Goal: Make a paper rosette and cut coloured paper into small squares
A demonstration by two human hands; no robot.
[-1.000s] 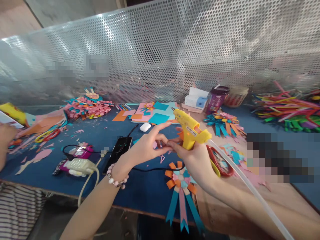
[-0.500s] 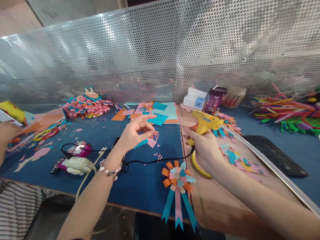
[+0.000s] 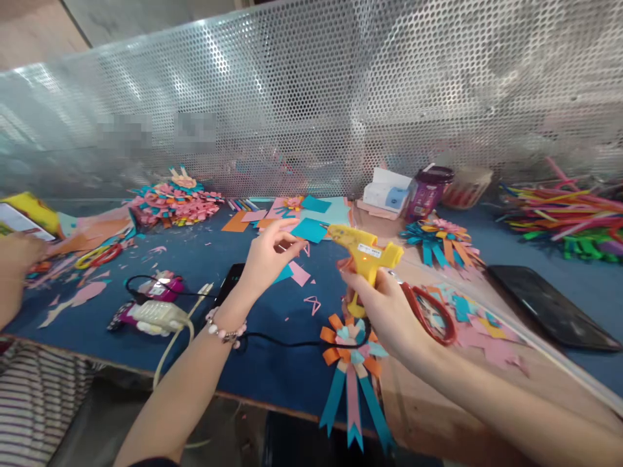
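Note:
My right hand (image 3: pixel 389 305) is wrapped round the grip of a yellow hot glue gun (image 3: pixel 367 250), whose nozzle points left towards my other hand. My left hand (image 3: pixel 267 256) is raised over the blue table, thumb and curled fingers close together; whatever is in them is too small to name. Below the glue gun lies a paper rosette (image 3: pixel 346 350) with orange and blue loops and three ribbon tails, partly crossed by the black cord. Pink paper pieces (image 3: pixel 300 274) lie near my left hand. Red-handled scissors (image 3: pixel 433 314) rest beside my right wrist.
Coloured paper sheets (image 3: pixel 335 217) and a heap of paper flowers (image 3: pixel 178 204) lie at the back. A purple cup (image 3: pixel 429 193) stands right of centre; a black phone (image 3: pixel 552 305) lies farther right. A power strip (image 3: pixel 160 318) is at left, near another person's hand (image 3: pixel 12 272).
My right hand has turned the glue gun from pointing right to pointing left and brought it nearer my left hand. The red scissors handles have come into sight. My left hand has barely moved.

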